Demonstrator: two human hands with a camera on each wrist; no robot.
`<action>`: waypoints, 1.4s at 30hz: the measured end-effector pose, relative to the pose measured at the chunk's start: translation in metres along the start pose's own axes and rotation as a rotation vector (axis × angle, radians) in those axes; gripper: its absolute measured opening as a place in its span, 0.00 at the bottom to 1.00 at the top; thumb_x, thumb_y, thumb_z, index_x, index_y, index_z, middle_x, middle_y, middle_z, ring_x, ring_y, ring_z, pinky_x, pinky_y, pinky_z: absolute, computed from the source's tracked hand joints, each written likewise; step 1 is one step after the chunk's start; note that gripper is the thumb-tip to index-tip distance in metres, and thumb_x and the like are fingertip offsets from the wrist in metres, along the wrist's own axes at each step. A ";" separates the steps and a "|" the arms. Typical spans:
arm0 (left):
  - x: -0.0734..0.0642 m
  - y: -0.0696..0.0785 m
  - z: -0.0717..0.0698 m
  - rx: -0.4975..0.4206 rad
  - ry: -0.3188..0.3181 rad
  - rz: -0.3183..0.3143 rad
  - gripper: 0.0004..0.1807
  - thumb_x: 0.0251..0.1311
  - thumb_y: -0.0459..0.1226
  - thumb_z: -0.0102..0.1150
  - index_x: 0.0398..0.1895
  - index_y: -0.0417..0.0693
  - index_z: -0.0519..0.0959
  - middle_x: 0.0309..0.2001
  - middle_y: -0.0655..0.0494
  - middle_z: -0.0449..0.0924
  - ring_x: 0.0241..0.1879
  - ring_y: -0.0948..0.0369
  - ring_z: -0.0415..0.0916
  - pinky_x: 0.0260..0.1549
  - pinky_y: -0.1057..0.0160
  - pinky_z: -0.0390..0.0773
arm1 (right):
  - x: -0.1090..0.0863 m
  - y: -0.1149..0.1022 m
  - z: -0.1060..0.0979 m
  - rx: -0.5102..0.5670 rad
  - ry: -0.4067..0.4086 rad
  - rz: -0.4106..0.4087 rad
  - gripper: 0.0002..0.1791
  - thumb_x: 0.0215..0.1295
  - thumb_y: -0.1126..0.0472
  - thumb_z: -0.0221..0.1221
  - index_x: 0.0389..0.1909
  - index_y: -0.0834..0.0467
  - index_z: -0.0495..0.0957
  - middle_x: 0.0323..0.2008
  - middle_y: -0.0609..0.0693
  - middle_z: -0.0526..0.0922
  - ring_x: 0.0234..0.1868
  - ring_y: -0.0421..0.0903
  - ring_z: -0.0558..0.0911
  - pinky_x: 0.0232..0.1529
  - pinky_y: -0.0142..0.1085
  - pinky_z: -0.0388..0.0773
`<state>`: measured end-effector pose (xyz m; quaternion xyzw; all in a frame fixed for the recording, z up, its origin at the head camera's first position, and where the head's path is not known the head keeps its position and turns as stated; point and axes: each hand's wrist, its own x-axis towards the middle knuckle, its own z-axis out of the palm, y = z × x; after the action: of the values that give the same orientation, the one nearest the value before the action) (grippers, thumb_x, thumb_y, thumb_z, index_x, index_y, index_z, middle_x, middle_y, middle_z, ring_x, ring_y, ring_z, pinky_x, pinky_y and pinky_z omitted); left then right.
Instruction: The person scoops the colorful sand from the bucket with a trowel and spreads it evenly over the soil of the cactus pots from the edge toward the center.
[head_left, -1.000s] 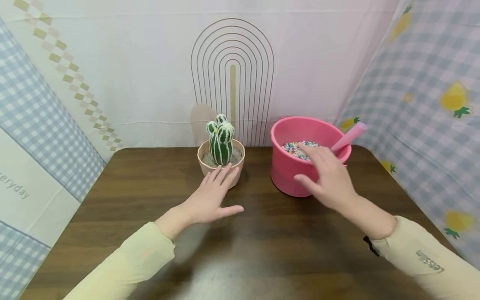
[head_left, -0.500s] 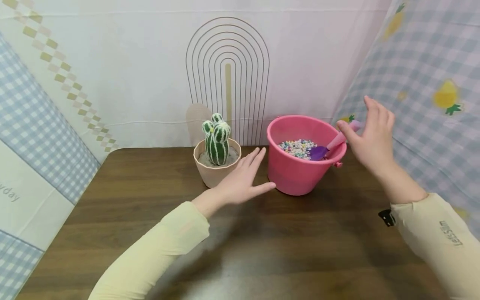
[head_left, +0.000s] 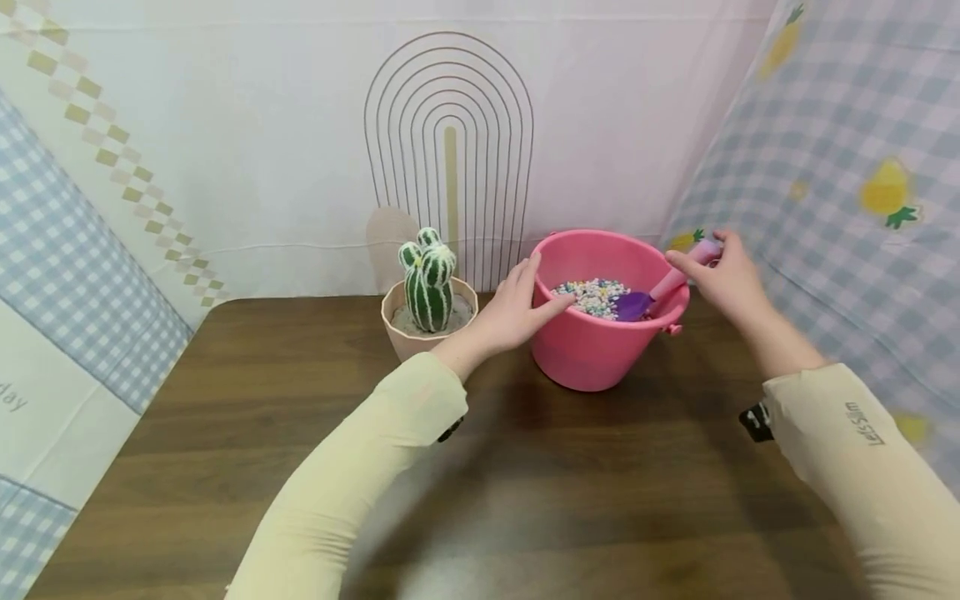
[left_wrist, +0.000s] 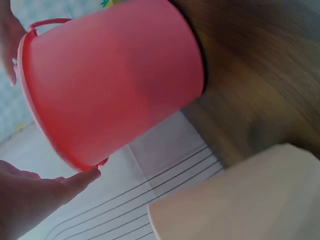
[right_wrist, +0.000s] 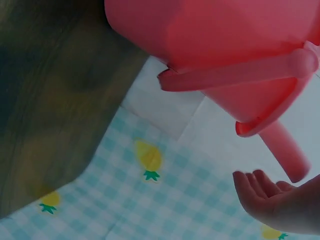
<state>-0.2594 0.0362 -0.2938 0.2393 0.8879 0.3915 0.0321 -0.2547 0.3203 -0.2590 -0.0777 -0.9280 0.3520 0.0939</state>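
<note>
A pink bucket (head_left: 588,354) stands upright on the table, partly filled with small multicolored beads (head_left: 592,296). In it leans a toy shovel (head_left: 678,268) with a purple blade and a pale pink handle sticking out over the right rim. My left hand (head_left: 513,312) is at the bucket's left rim, fingers extended and thumb tip right at the edge, as the left wrist view also shows. My right hand (head_left: 727,275) is around the shovel's handle, thumb on the near side and fingers on the far side; in the right wrist view its bent fingers stand apart from the handle.
A potted toy cactus (head_left: 430,292) stands left of the bucket, its beige pot (head_left: 397,337) partly behind my left forearm. The bucket's handle (right_wrist: 230,75) hangs on its side. Patterned cloth walls (head_left: 285,150) border the wooden table (head_left: 225,417) at the back and sides.
My left hand has moved right, from in front of the cactus pot to the bucket's rim. My right hand has gone from above the beads out to the right, then in to the shovel's handle.
</note>
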 end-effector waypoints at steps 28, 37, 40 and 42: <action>0.042 -0.009 0.016 -0.703 0.226 -0.326 0.34 0.59 0.30 0.57 0.69 0.42 0.59 0.65 0.46 0.67 0.63 0.56 0.67 0.59 0.61 0.72 | 0.018 -0.025 0.008 -0.064 0.133 -0.041 0.18 0.55 0.54 0.62 0.36 0.67 0.77 0.17 0.41 0.75 0.17 0.31 0.70 0.20 0.24 0.70; 0.041 -0.011 0.016 -0.740 0.245 -0.355 0.34 0.58 0.30 0.59 0.69 0.43 0.61 0.65 0.47 0.68 0.63 0.57 0.67 0.60 0.62 0.71 | 0.026 -0.033 0.000 -0.144 0.199 -0.146 0.15 0.56 0.54 0.59 0.32 0.63 0.79 0.14 0.35 0.75 0.23 0.34 0.70 0.22 0.28 0.66; 0.042 -0.013 0.017 -0.752 0.240 -0.342 0.33 0.57 0.30 0.59 0.68 0.43 0.62 0.64 0.46 0.68 0.63 0.56 0.68 0.60 0.61 0.71 | 0.029 -0.029 0.001 -0.168 0.145 -0.152 0.15 0.56 0.54 0.60 0.32 0.64 0.79 0.16 0.42 0.79 0.22 0.35 0.71 0.23 0.30 0.67; 0.041 -0.015 0.017 -0.772 0.238 -0.339 0.33 0.57 0.30 0.60 0.67 0.43 0.63 0.63 0.46 0.69 0.62 0.55 0.69 0.59 0.61 0.72 | 0.030 -0.026 0.002 -0.160 0.120 -0.155 0.15 0.56 0.55 0.60 0.32 0.65 0.79 0.16 0.42 0.79 0.21 0.34 0.71 0.25 0.30 0.67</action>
<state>-0.2978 0.0574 -0.3105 0.0139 0.7008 0.7087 0.0804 -0.2865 0.3058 -0.2398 -0.0337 -0.9490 0.2634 0.1699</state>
